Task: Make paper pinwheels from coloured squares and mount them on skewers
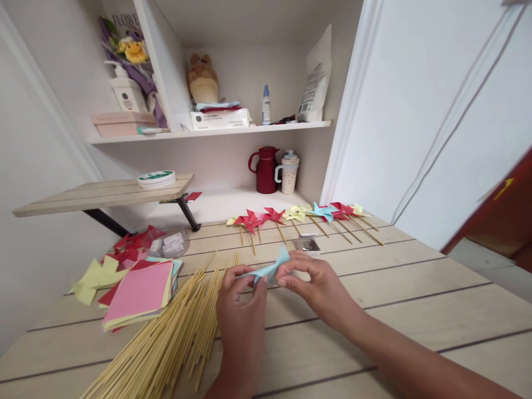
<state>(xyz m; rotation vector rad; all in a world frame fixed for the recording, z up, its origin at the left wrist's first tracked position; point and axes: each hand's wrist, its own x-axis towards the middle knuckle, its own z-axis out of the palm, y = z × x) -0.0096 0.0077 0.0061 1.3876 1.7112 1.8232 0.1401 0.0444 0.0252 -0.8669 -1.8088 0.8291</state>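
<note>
A light blue paper pinwheel is held up over the table between both hands. My left hand pinches its left side between thumb and fingers. On the other side, my right hand closes thumb and fingertips on the paper's folds; whether a pin is also between them cannot be made out. Just left of my left hand lies a loose bundle of thin wooden sticks. Beyond my right hand sits a small open box with tiny metallic pieces inside.
A stack of coloured paper squares and folded yellow paper lie at left. Pinwheels on sticks, including a red one, line the table's back. A small raised shelf overhangs the back left. Behind stand a red jug and a cup.
</note>
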